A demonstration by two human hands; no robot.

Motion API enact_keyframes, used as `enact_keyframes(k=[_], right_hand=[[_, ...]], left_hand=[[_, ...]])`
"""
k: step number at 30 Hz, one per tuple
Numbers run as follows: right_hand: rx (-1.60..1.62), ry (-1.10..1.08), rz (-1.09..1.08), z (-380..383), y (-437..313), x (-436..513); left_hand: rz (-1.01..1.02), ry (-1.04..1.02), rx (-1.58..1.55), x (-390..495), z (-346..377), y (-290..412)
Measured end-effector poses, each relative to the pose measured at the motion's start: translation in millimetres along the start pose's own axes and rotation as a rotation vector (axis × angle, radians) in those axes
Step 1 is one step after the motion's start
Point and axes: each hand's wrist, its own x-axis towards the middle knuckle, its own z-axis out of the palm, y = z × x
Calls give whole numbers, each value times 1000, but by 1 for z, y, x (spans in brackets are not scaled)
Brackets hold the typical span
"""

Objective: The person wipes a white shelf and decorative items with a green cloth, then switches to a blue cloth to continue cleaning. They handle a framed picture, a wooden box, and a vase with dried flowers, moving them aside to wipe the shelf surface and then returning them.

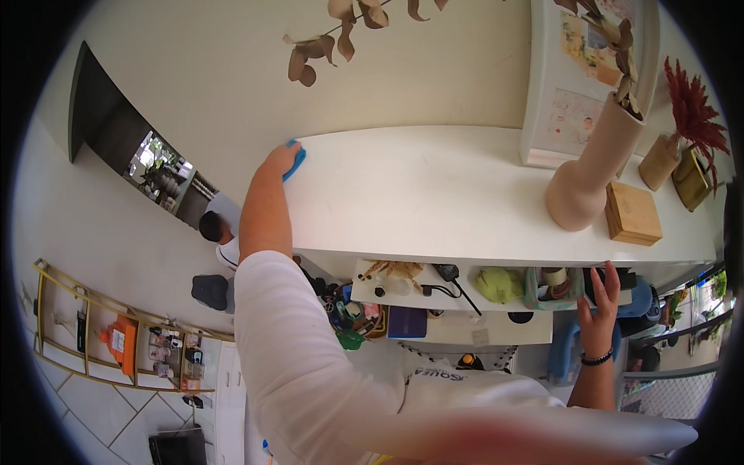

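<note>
My left hand (285, 158) reaches out to the far left end of a white counter top (401, 197). It is closed on a blue cloth (295, 165), which lies at the end edge of the counter, partly hidden by the hand. My right hand (601, 311), with a dark bead bracelet at the wrist, is at the counter's front edge on the right. Its fingers are spread and hold nothing; whether the fingertips touch the edge I cannot tell. Nearest to it on the counter are a beige ceramic vase (578, 189) and a wooden box (633, 213).
A framed picture (575, 104) leans on the wall behind the vase. Dried eucalyptus leaves (325, 46) hang overhead. A vase with red plumes (662, 160) stands far right. Below, shelves bear a green bag (499, 285) and a basket (552, 290). A person (220, 232) is at left.
</note>
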Motion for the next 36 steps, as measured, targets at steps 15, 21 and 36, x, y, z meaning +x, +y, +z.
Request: enact_keyframes(k=[15, 21, 36], right_hand=[[-15, -32, -77, -3, 3, 4], [52, -52, -81, -8, 6, 5], [119, -103, -9, -12, -2, 4]], left_hand=[[55, -265, -225, -165, -37, -87], [131, -157, -113, -210, -89, -63], [-278, 515, -981, -7, -10, 162]])
